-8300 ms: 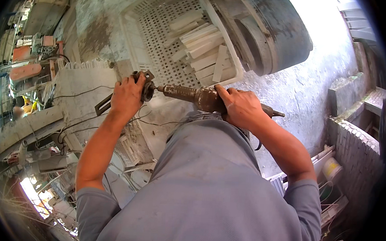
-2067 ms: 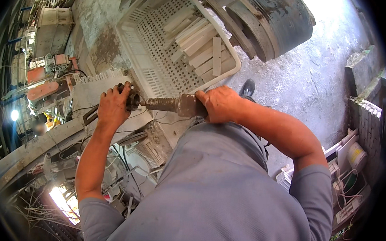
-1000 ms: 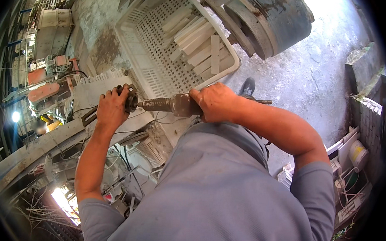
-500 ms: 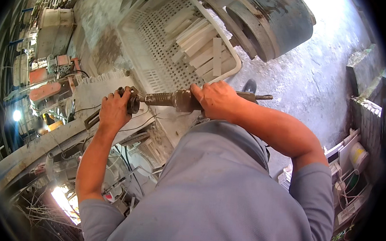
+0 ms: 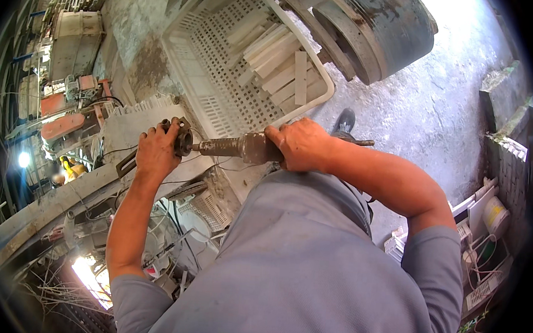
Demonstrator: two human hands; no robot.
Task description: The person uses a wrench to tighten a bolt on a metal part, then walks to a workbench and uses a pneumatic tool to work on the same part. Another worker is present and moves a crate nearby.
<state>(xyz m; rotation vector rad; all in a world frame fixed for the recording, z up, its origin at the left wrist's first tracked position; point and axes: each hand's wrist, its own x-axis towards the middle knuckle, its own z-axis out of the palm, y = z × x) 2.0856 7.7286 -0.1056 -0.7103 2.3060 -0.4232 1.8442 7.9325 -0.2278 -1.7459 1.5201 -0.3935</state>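
Dusty grey metal angle grinder [image 5: 234, 147] is held level over pale ribbed stone slab [image 5: 136, 125]; disc hidden by left hand [image 5: 156, 152], fingers clamped on head. Right hand [image 5: 302, 145] wrapped round body. White perforated plastic crate [image 5: 223, 78] just beyond.

Angle grinder [image 5: 234, 146], centre of frame: dull grey-brown body, dust-coated, with a black head. Crate [image 5: 222, 90], upper centre: white, perforated in a regular grid. Stone strips [image 5: 279, 60] inside it: pale cream. Drum [image 5: 372, 26], upper right: dark grey with rust-brown patches. Floor [image 5: 441, 110], right: light grey, mottled. Shirt [image 5: 309, 273], lower centre: plain grey-blue.
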